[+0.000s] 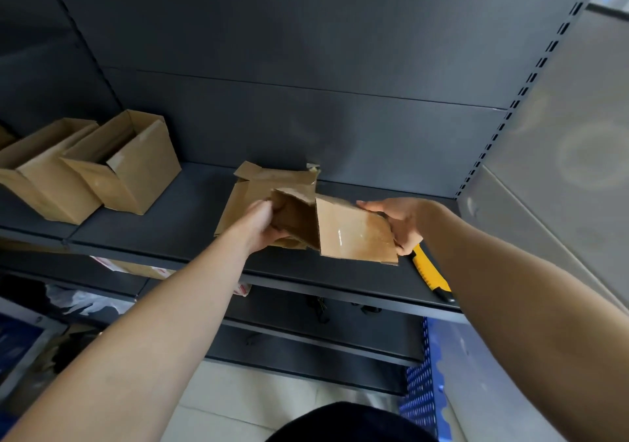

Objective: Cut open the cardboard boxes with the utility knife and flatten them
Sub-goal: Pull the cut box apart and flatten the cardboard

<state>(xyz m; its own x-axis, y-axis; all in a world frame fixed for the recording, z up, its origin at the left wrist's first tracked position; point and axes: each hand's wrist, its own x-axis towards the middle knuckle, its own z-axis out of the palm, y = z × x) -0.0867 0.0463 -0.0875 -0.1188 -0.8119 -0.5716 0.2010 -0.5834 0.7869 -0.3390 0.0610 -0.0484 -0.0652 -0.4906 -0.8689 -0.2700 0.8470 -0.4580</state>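
Working above the shelf [163, 217], held the cut-open box [354, 234] at both ends, hands apart: curled the left hand [267, 225] round its torn left opening, clamped the right hand [400, 223] on its right edge. Held it over the flattened cardboard [269, 183]. Noted the utility knife [429, 274] lying at the front lip, just below the right hand. Noted a stretch of shelf between the cardboard and two open boxes [136, 169] at left.

1. I see open shelf [190, 210] between the two upright boxes [136, 169] at left and the flattened cardboard [269, 183].
2. The knife [429, 271] lies by the front edge, right.
3. The back wall [340, 118] closes the rear.
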